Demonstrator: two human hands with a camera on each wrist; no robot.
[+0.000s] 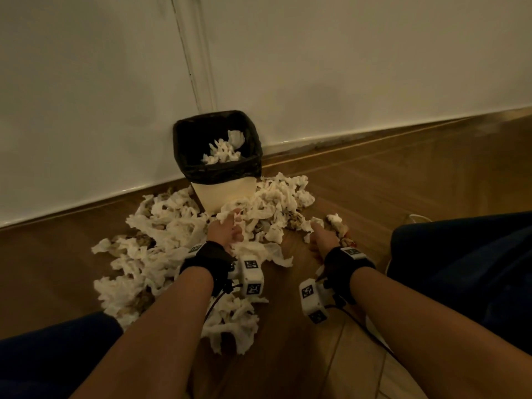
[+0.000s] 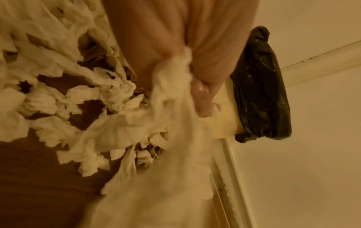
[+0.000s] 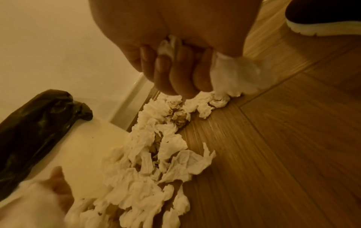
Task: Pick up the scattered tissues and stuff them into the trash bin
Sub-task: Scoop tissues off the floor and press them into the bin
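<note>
A cream trash bin (image 1: 224, 197) with a black liner (image 1: 190, 145) stands against the wall, with several crumpled tissues (image 1: 223, 149) inside. White tissues (image 1: 161, 226) lie scattered over the wooden floor around it. My left hand (image 1: 227, 230) grips a bunch of tissues (image 2: 171, 98) just in front of the bin (image 2: 224, 123). My right hand (image 1: 321, 236) is fisted round a wad of tissue (image 3: 232, 75) low over the floor, to the right of the pile (image 3: 156, 146). The bin (image 3: 78, 146) shows at the left of the right wrist view.
The white wall and skirting (image 1: 345, 139) run behind the bin. Bare wooden floor (image 1: 403, 182) spreads to the right. My knees in dark cloth (image 1: 460, 254) flank both arms. A dark shoe with a white sole (image 3: 322, 23) stands near my right hand.
</note>
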